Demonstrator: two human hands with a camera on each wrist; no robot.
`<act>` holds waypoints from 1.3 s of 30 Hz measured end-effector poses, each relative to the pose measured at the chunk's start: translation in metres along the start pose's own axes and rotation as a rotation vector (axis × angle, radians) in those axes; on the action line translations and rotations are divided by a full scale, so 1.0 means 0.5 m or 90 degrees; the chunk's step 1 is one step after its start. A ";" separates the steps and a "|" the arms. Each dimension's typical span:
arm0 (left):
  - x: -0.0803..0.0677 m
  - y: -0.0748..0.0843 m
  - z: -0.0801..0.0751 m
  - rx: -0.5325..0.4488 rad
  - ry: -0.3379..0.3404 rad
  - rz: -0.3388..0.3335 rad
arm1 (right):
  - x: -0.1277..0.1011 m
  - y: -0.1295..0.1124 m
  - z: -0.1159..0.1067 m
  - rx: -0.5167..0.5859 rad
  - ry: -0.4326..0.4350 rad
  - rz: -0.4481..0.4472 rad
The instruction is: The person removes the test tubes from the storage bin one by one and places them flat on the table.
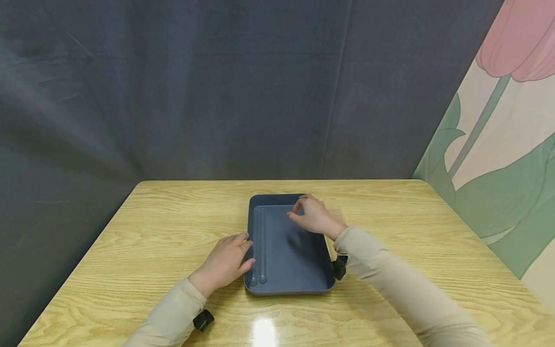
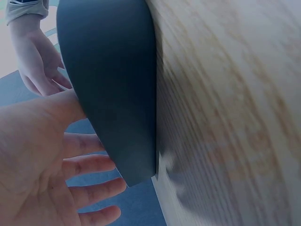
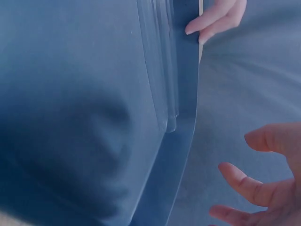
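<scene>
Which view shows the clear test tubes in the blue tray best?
The right wrist view: the test tubes fill the frame beside the tray rim. The head view shows them small at the tray's left side; the left wrist view hides them.

We cannot tell whether the right hand [image 1: 314, 215] pinches anything above the tray [image 1: 286, 250]: something clear seems to lie at its fingertips, too faint to make out. In the right wrist view the tray's floor is blurred, and that hand is cut off by the lower right edge. In the left wrist view the tray's wall hides most of its inside, the left hand [image 2: 42, 165] runs off the frame, and the tabletop [image 2: 235, 108] is smeared.
</scene>
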State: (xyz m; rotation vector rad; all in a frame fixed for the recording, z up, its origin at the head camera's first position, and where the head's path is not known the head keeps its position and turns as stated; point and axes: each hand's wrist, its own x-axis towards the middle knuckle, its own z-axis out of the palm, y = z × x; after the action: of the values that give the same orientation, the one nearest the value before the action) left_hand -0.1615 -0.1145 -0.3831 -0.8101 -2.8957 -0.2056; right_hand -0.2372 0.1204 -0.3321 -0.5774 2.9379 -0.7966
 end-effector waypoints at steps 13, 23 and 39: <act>0.000 -0.002 0.001 0.007 -0.009 -0.011 | 0.015 -0.025 0.052 -0.007 -0.016 -0.007; -0.001 0.000 0.001 0.007 -0.011 -0.012 | 0.027 -0.032 0.092 -0.028 -0.028 0.006; -0.002 -0.001 0.000 0.015 0.007 0.005 | 0.032 -0.042 0.127 -0.054 -0.042 -0.004</act>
State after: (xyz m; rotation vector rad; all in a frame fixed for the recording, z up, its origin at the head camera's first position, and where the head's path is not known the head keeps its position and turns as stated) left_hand -0.1608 -0.1152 -0.3835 -0.8141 -2.8778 -0.1752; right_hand -0.2361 0.0675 -0.3756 -0.6062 2.9225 -0.6440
